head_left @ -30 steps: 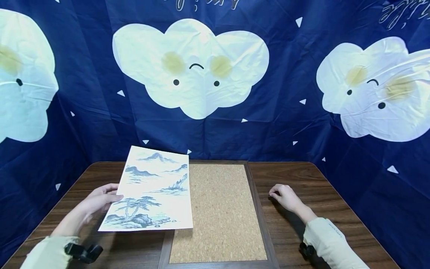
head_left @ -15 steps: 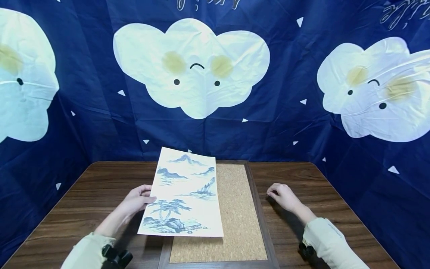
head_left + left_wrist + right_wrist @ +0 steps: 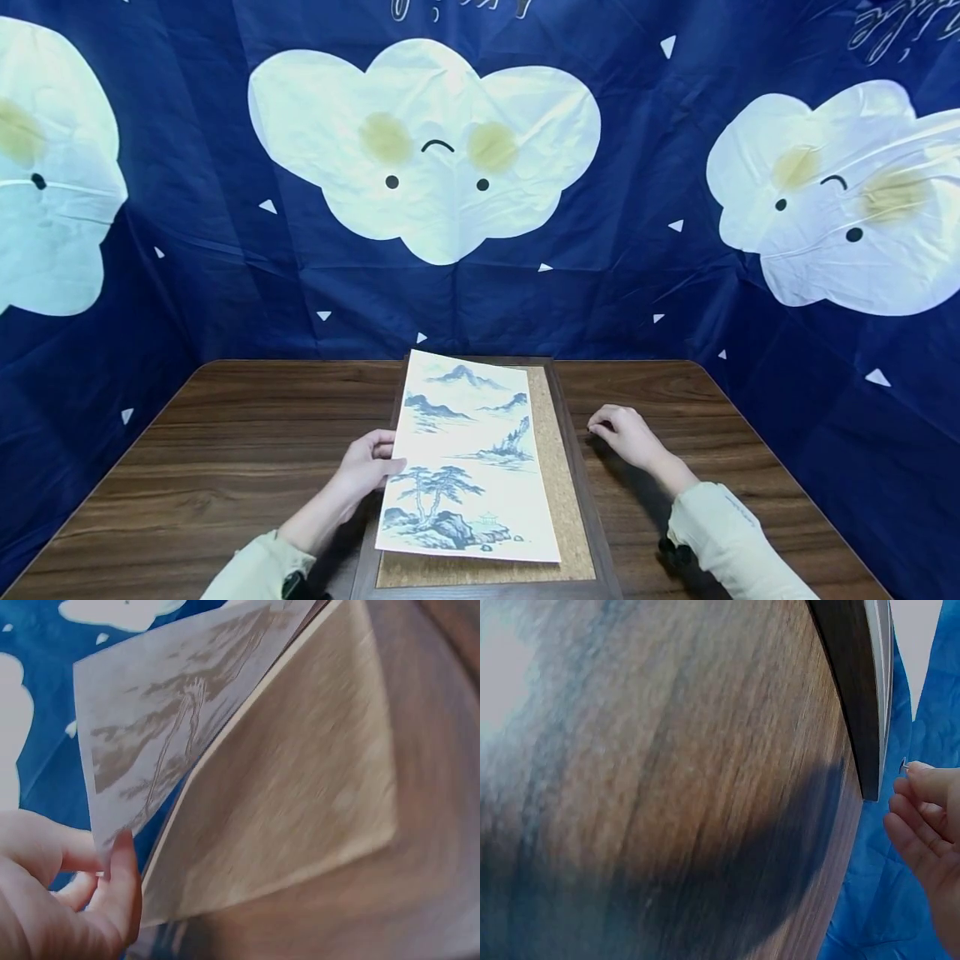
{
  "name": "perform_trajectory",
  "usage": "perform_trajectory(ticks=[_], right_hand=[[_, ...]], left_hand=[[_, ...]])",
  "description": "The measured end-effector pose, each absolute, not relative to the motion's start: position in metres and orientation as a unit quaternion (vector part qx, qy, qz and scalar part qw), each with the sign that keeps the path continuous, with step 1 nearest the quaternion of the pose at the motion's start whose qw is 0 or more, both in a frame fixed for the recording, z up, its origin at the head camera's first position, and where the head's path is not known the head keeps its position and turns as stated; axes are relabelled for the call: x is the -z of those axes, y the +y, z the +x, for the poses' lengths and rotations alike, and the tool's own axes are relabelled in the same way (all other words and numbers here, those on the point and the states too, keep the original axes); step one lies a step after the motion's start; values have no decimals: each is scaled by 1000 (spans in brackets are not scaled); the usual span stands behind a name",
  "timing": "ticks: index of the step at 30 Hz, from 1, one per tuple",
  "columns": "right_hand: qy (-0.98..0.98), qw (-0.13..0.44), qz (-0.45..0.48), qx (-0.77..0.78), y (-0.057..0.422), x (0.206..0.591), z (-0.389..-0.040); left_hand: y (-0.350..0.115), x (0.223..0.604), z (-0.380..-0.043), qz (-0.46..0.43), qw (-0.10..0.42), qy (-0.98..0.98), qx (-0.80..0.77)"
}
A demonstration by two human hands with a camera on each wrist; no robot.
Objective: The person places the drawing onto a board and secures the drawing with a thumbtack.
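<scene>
A white sheet of paper (image 3: 468, 467) printed with blue mountains and pine trees hangs tilted over the framed cork board (image 3: 570, 517), covering most of its cork. My left hand (image 3: 367, 467) pinches the sheet's left edge between thumb and fingers. From below, the left wrist view shows the paper (image 3: 150, 712) with a brownish picture on its underside, raised above the cork (image 3: 300, 772). To the right of the frame, my right hand (image 3: 626, 433) pinches a small metal thumbtack (image 3: 904, 766), whose flat head sticks out past the fingertips.
The board lies on a dark wooden table (image 3: 225, 450), its brown frame (image 3: 577, 467) reaching toward the near edge. Behind and at both sides hangs a blue cloth (image 3: 637, 292) with white clouds. A black wrist strap (image 3: 675, 552) sits on the right sleeve.
My left hand has carried the sheet rightward and somewhat nearer, from beside the board to over it. My right hand has shifted slightly left and keeps its pinch.
</scene>
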State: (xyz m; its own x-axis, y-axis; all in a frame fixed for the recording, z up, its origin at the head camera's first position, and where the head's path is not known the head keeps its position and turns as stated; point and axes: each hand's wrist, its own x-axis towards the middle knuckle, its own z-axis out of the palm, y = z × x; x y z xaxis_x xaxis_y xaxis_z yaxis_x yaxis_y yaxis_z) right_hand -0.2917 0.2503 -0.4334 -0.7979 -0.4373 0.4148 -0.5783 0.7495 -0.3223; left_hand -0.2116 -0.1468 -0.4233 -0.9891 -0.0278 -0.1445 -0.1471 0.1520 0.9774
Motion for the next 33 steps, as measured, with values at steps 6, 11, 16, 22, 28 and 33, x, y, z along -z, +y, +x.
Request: perform_trajectory(ticks=[6,11,16,22,28,33], right_hand=[[-920,157,281,-225,246,434,-293],[-916,159,286,-233,239,433,-295],[-916,145,279,-248,235,429,-293],[-916,130,278,-258,230,426,-290],[-910,134,293,-262,227,427,-289],[-904,127,307,-269,223,428,-288]], left_hand=[[-129,428,-206,-53,30,781,-622],[-124,432,-202,-30,20,799,-600],[-123,440,-201,0,-13,820,-573],[-120,437,-199,-27,-17,831,-555],[-117,432,-196,-36,-16,839,-542],[-116,433,-196,-33,-31,840,-541]])
